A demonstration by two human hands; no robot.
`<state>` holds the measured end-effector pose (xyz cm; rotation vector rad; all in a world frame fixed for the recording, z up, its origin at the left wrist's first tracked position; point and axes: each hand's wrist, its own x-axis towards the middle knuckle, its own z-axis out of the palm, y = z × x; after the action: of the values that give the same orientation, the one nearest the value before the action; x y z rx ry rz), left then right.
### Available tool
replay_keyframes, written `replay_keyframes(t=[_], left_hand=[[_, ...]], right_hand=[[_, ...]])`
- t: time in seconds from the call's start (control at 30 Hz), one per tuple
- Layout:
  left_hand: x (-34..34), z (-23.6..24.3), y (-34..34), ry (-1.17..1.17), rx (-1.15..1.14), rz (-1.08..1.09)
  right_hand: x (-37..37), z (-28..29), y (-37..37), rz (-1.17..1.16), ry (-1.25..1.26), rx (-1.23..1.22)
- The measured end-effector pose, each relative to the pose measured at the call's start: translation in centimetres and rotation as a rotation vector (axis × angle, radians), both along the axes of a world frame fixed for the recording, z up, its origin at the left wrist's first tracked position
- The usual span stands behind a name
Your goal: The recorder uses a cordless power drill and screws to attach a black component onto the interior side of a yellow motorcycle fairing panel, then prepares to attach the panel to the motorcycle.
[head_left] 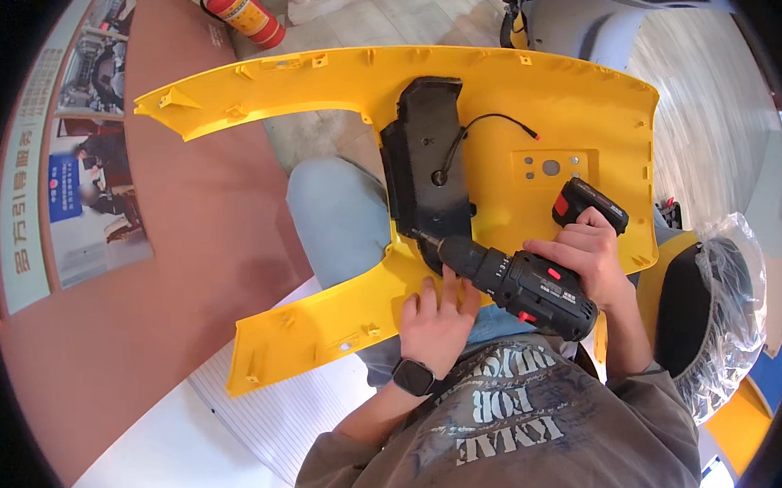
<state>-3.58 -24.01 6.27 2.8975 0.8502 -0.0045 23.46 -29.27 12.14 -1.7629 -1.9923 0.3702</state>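
A large curved yellow plastic panel (497,74) lies across my lap, its ribbed inner side up. Fixed against it is a long black housing (426,155) from which a thin black cable (490,116) with a red tip runs. My right hand (594,251) grips a black cordless drill (541,290) with red buttons. The drill's bit points left and meets the lower left end of the black housing. My left hand (438,320) rests with fingers spread on the yellow panel, its fingertips close to the housing's lower end and under the drill's chuck. Any screw at the bit is too small to see.
A red fire extinguisher (246,16) stands at the far left, beside a brown display board (173,253) with photos. A grey molded shell (625,7) is at the far right. Near my right side sits a black and yellow part wrapped in clear plastic (734,307).
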Motion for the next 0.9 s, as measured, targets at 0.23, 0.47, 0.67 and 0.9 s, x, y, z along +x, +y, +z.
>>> replay_keyframes(t=[0.23, 0.47, 0.67, 0.9], left_hand=[[-0.6, -1.9, -0.6, -0.044, -0.037, -0.061], [-0.4, -2.2, -0.7, -0.111, -0.059, -0.006], [-0.7, -4.7, -2.8, -0.078, -0.329, 0.115], [-0.4, -7.2, -4.7, -0.617, -1.066, 0.477]], right_hand=[[-1.6, 2.3, 1.6, 0.037, -0.094, -0.154], [-4.1, 3.9, 3.7, 0.064, -0.249, -0.238], [-5.5, 4.4, 5.3, 0.109, -0.376, -0.284], [-6.5, 4.5, 6.6, 0.165, -0.416, -0.401]])
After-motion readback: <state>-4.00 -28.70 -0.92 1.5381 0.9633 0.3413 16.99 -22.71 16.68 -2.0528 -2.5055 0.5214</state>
